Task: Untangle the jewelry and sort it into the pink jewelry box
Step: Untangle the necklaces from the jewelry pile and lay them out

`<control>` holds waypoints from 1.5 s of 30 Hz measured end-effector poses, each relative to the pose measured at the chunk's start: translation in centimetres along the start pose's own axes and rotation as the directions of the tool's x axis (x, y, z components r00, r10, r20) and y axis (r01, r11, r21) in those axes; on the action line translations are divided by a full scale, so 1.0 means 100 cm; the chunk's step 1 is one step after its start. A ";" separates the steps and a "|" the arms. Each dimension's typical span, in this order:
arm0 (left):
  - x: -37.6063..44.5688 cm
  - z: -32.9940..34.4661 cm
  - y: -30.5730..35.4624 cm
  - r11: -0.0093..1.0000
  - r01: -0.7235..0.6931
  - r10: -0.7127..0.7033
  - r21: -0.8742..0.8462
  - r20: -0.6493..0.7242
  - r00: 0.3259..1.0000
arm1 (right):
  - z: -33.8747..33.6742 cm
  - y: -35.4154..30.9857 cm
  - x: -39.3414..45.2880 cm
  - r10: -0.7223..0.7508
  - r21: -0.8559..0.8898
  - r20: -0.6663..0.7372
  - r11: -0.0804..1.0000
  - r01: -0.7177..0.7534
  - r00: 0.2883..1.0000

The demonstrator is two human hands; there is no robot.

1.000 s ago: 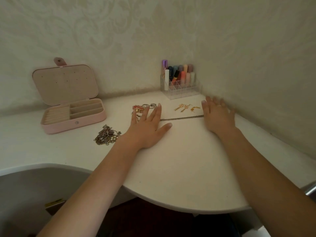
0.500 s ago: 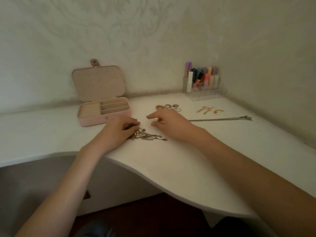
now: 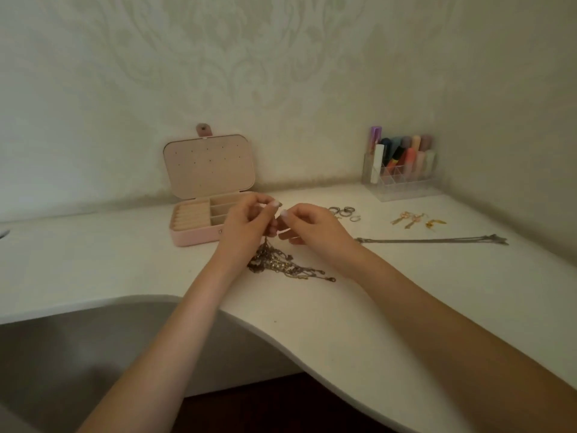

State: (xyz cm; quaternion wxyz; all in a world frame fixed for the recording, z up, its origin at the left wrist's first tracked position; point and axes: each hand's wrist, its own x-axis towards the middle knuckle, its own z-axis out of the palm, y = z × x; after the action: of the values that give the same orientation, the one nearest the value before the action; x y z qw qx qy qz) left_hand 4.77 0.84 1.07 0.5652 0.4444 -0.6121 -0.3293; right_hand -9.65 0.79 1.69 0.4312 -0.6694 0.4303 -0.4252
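A tangled clump of dark and gold chains (image 3: 281, 264) lies on the white table, one end lifted. My left hand (image 3: 246, 225) pinches that raised end just above the clump. My right hand (image 3: 307, 225) is close beside it, fingertips curled and pinching the same strand near the left fingertips. Right behind my hands stands the pink jewelry box (image 3: 199, 226), lid up; the compartments I can see are empty. Several rings (image 3: 343, 211), gold earrings (image 3: 415, 218) and a straightened grey chain (image 3: 434, 240) lie to the right.
A clear organizer with lip products (image 3: 402, 170) stands in the back right corner by the wall. The white table (image 3: 390, 307) has a curved front edge, with a grey surface (image 3: 78, 354) below it at the left.
Both hands left the straightened chain and came to the tangled clump. Since half a second ago they have risen off the table, lifting one end of the clump between them.
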 end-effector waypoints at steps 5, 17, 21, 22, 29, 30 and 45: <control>-0.001 0.002 0.002 0.987 0.061 -0.046 -0.147 0.101 0.994 | -0.001 -0.001 0.001 0.057 0.248 -0.010 0.967 -0.053 0.998; -0.010 0.001 0.000 0.962 0.135 -0.098 -0.239 0.159 0.982 | -0.016 0.000 -0.005 0.076 0.277 -0.028 0.959 -0.065 0.997; -0.007 0.002 -0.001 0.982 0.088 -0.074 -0.167 0.084 0.994 | -0.021 -0.003 -0.002 0.093 0.345 -0.024 0.935 -0.079 0.995; -0.007 0.002 -0.002 0.985 0.075 -0.064 -0.155 0.077 0.995 | -0.021 -0.004 -0.002 0.086 0.342 -0.026 0.937 -0.072 0.996; -0.011 0.006 0.000 0.977 0.105 -0.089 -0.185 0.094 0.992 | -0.020 -0.004 -0.005 0.050 0.189 -0.121 0.982 -0.026 0.991; -0.012 0.006 0.001 0.978 0.110 -0.093 -0.175 0.102 0.990 | -0.020 -0.004 -0.006 0.041 0.173 -0.131 0.985 -0.018 0.990; -0.015 0.004 0.004 0.981 0.094 -0.079 -0.169 0.097 0.992 | -0.022 -0.007 -0.010 0.069 0.269 -0.044 0.962 -0.054 0.997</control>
State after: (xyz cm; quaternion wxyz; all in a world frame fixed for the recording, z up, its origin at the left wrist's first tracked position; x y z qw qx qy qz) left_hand 4.25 2.36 0.82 0.5587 0.4045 -0.5859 -0.4253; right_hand -11.87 1.46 2.79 0.5190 -0.5799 0.4008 -0.4834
